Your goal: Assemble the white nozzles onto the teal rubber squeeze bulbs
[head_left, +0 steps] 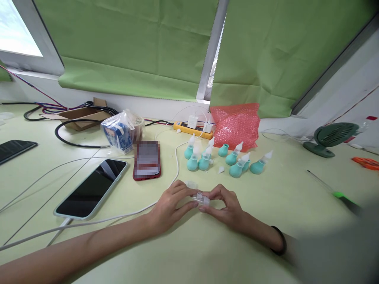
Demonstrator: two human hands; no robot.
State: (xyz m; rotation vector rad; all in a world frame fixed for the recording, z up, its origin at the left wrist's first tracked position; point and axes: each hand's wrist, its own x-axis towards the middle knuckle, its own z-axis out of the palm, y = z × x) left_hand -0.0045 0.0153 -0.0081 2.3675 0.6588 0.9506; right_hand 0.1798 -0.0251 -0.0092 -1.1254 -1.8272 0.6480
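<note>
Low over the table, my left hand and my right hand meet at a small clear plastic piece. It looks tube-like, with a round opening on top. My left thumb and fingers pinch one end, and my right thumb and forefinger grip the other. Just behind my left fingers lies another translucent plastic part. Beyond my hands stand several teal bulb syringes, most fitted with clear pointed tips. One bare teal bulb has an uncovered mouth. A small white tip lies beside them.
Left are a white-cased phone on a cable, a red-cased phone and a bagged blue box. Behind are a yellow power strip and pink bubble wrap. Right are a green fan and a green-handled screwdriver.
</note>
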